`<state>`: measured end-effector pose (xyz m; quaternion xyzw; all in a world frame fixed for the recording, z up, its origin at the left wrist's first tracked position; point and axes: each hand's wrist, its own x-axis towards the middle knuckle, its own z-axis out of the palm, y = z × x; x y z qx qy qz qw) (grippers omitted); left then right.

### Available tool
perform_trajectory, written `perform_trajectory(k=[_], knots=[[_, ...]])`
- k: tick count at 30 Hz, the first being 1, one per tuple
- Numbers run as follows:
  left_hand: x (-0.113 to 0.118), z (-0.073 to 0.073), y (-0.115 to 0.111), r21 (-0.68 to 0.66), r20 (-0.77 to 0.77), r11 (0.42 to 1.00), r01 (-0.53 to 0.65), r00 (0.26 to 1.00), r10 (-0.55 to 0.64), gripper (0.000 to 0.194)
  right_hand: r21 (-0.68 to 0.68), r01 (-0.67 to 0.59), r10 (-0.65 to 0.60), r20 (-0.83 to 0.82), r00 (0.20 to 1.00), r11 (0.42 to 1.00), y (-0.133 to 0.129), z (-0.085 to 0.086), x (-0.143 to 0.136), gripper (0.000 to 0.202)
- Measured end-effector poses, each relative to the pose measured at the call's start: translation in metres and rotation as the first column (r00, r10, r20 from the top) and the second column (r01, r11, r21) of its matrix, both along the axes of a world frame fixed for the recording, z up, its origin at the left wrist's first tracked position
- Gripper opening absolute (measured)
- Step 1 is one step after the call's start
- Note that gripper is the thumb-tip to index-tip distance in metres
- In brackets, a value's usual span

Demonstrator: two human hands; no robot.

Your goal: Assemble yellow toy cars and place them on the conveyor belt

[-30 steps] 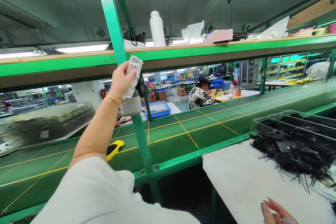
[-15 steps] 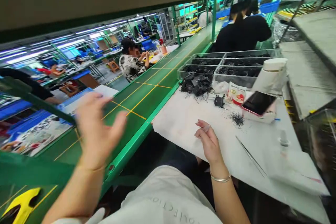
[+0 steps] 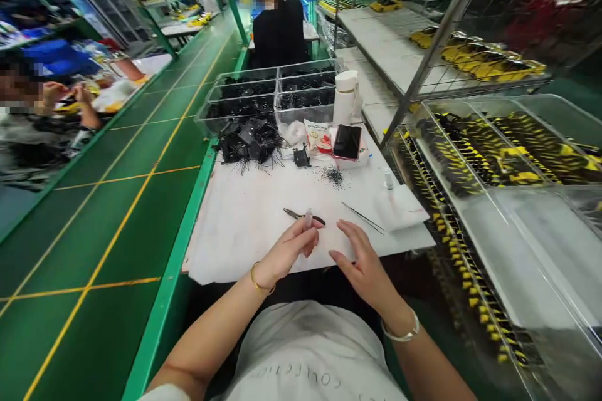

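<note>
My left hand (image 3: 292, 245) is closed near the front of the white-covered table (image 3: 235, 219), its fingertips pinched beside the handles of dark pliers (image 3: 296, 213). A finger seems to wear a whitish covering; what the fingers hold, if anything, is too small to tell. My right hand (image 3: 360, 258) hovers just to the right with its fingers apart and nothing in it. Tweezers (image 3: 364, 218) lie beyond my right hand. Farther back are a heap of black parts (image 3: 249, 141), a single black part (image 3: 301, 156) and a scatter of tiny black bits (image 3: 333, 176).
A divided clear bin (image 3: 277, 118) of black parts stands at the back, near a white bottle (image 3: 346, 97) and a phone (image 3: 347, 141). The green conveyor (image 3: 117, 219) runs along the left. Racks (image 3: 390, 44) and trays of yellow-black parts (image 3: 456, 156) stand right. Two co-workers sit nearby.
The view has turned right. My left hand has come from over the conveyor to the table and its fingers have closed. The pliers now show, and my right hand has opened wider.
</note>
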<state>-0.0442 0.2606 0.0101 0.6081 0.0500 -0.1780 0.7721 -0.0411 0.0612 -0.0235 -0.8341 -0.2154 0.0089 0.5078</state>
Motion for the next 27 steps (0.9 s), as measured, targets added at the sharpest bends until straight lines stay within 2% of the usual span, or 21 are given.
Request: perform_trajectory(k=[3,5,7,9,10,11,12,13,16,18,23,27], knots=[[0.003,0.001,0.022,-0.132,-0.111,0.991,-0.016,0.994,0.001,0.034,-0.087,0.157,-0.16,-0.024,0.987,0.984,-0.021,0.0,0.0,0.037],[0.007,0.005,0.036,-0.142,-0.103,0.99,-0.012,0.995,-0.003,0.036,-0.126,0.171,-0.177,-0.039,0.983,0.977,-0.018,0.011,0.013,0.034],[0.011,0.014,0.051,-0.081,-0.052,0.997,0.001,0.999,-0.005,0.036,-0.166,0.115,-0.116,0.006,0.993,0.979,0.001,0.029,0.04,0.031],[0.015,0.023,0.065,0.022,-0.005,1.0,-0.003,1.0,0.003,0.037,-0.263,0.038,-0.013,0.098,0.995,0.964,0.035,0.051,0.08,0.029],[0.016,0.026,0.071,0.069,0.007,0.998,-0.012,1.0,0.011,0.037,-0.345,0.024,0.028,0.144,0.989,0.938,0.055,0.061,0.103,0.028],[0.016,0.03,0.078,0.105,0.014,0.994,-0.023,1.0,0.022,0.037,-0.481,0.04,0.059,0.188,0.98,0.876,0.075,0.07,0.127,0.029],[0.015,0.032,0.084,0.13,0.022,0.991,-0.034,0.999,0.031,0.038,-0.627,0.085,0.082,0.233,0.969,0.775,0.094,0.076,0.151,0.032],[0.013,0.033,0.091,0.147,0.031,0.988,-0.041,0.999,0.037,0.038,-0.672,0.118,0.071,0.248,0.966,0.731,0.112,0.079,0.173,0.032],[0.001,0.029,0.11,0.177,0.048,0.983,-0.054,0.998,0.046,0.039,-0.756,0.198,0.017,0.267,0.964,0.624,0.147,0.073,0.225,0.031],[-0.008,0.023,0.122,0.181,0.035,0.982,-0.053,0.998,0.048,0.039,-0.792,0.235,-0.012,0.276,0.961,0.564,0.157,0.061,0.243,0.031],[-0.015,0.009,0.146,0.167,0.012,0.985,-0.046,0.999,0.044,0.038,-0.817,0.34,-0.092,0.337,0.937,0.465,0.155,0.04,0.251,0.032],[-0.011,0.001,0.152,0.112,0.036,0.992,-0.055,0.998,0.052,0.037,-0.836,0.33,-0.118,0.311,0.943,0.439,0.156,0.033,0.247,0.028]])
